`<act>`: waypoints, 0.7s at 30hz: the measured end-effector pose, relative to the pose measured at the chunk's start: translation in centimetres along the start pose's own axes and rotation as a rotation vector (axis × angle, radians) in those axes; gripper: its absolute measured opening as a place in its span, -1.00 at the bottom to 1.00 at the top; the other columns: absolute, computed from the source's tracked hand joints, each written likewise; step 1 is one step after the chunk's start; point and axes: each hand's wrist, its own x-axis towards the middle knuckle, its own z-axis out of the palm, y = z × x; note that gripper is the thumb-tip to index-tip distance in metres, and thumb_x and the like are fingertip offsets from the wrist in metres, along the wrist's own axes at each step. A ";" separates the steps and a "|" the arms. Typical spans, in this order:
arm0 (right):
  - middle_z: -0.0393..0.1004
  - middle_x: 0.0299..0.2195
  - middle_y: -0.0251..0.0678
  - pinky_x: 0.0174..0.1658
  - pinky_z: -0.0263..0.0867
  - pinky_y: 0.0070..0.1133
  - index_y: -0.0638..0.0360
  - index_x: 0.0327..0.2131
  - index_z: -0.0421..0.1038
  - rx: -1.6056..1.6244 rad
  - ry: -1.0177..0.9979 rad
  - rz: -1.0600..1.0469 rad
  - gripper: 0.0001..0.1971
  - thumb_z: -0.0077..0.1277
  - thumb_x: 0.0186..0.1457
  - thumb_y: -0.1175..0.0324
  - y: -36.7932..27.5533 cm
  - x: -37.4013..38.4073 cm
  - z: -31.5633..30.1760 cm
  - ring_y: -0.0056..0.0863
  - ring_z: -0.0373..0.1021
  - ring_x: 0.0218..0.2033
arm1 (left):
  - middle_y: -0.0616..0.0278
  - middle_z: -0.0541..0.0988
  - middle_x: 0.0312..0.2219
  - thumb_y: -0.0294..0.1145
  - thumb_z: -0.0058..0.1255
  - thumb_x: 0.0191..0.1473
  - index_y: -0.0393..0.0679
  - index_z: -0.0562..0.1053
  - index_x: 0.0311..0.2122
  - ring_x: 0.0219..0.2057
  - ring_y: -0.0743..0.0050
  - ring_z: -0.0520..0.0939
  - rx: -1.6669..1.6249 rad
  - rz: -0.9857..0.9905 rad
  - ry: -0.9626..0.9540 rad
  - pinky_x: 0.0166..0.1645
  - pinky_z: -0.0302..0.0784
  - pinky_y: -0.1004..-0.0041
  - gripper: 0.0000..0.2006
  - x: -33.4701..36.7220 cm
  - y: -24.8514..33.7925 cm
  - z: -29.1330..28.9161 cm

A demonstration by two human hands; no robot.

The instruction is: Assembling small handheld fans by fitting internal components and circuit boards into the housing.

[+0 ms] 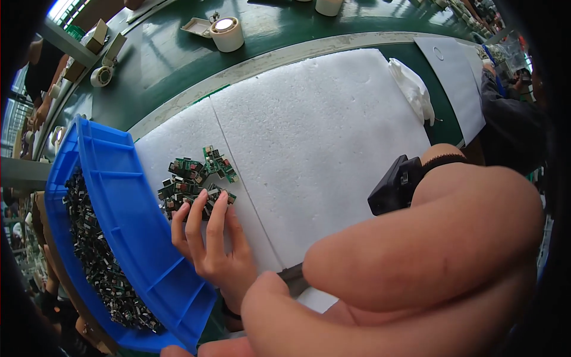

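My left hand (223,250) rests at a small pile of green circuit boards (189,169). Its fingers are spread, with the tips touching the near boards. The boards carry small metal and black parts and lie on a white foam sheet (321,131). Very close to the camera, my right hand (416,256) fills the lower right, with bent fingers. What it may hold cannot be made out. Beside it is a black boxy device (392,185) on a dark strap.
A blue plastic bin (119,196) full of small dark parts stands at the left. White cloth or glove (411,89) lies at the foam's far right corner. Beyond is a green bench (166,65) with a round white container (227,34). Other people work at the left and right edges.
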 end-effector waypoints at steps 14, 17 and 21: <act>0.51 -0.07 -0.27 -0.05 0.43 -0.52 0.14 0.02 0.36 -0.261 -0.048 -0.046 -0.62 0.18 0.13 0.50 -8.9 3.4 4.1 -0.28 0.48 -0.10 | 0.24 0.62 -0.16 -0.67 0.26 -0.10 0.04 0.63 -0.23 -0.04 0.20 0.51 0.073 0.101 0.098 0.12 0.48 0.06 -0.68 -1.5 -0.3 -1.7; 0.50 -0.05 -0.25 -0.03 0.44 -0.51 0.14 0.04 0.33 -0.344 -0.074 -0.003 -0.60 0.17 0.13 0.51 -3.1 6.2 4.0 -0.25 0.48 -0.07 | 0.24 0.61 -0.16 -0.66 0.27 -0.11 0.04 0.61 -0.21 -0.05 0.20 0.53 0.028 0.156 0.068 0.12 0.49 0.06 -0.66 -1.1 0.0 -1.0; 0.49 -0.02 -0.22 0.01 0.44 -0.49 0.15 0.07 0.30 -0.432 -0.125 0.012 -0.57 0.16 0.14 0.53 2.6 9.7 0.6 -0.20 0.48 -0.03 | 0.23 0.61 -0.16 -0.65 0.28 -0.10 0.03 0.61 -0.20 -0.08 0.20 0.55 0.001 0.170 0.062 0.12 0.49 0.07 -0.66 -1.0 -0.2 -0.2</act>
